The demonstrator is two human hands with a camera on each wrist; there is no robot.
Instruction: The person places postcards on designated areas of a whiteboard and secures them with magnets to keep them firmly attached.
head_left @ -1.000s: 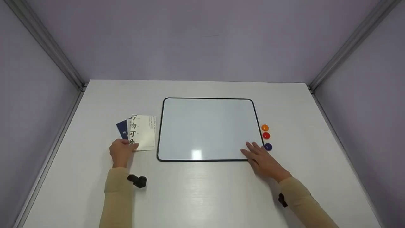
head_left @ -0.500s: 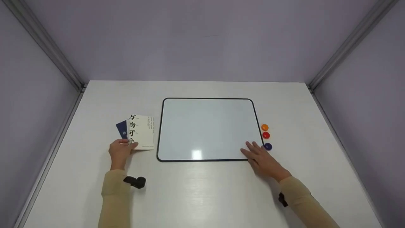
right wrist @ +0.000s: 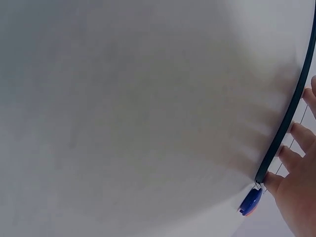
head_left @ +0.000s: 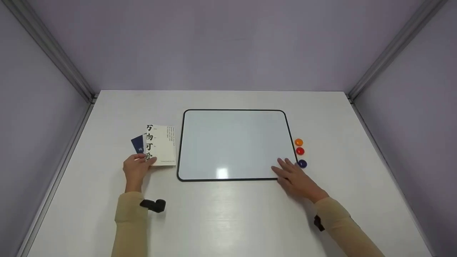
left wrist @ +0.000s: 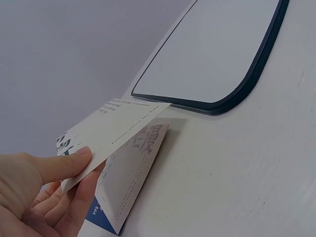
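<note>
My left hand pinches the near left corner of a cream card printed with black Chinese characters. In the left wrist view this card is raised and tilted, thumb on top and fingers beneath. Under it lies another printed cream card over a navy blue card, partly hidden. My right hand rests with straight, spread fingers on the near right corner of a black-framed whiteboard. A dark blue round magnet sits right by its little-finger side, at the frame.
Right of the whiteboard, a red magnet and an orange magnet line up with the blue one. The white table is bounded by pale purple walls at the back and sides.
The cream card in my left hand has shifted slightly left, then up, rising off the cards beneath. My right hand stays on the whiteboard corner.
</note>
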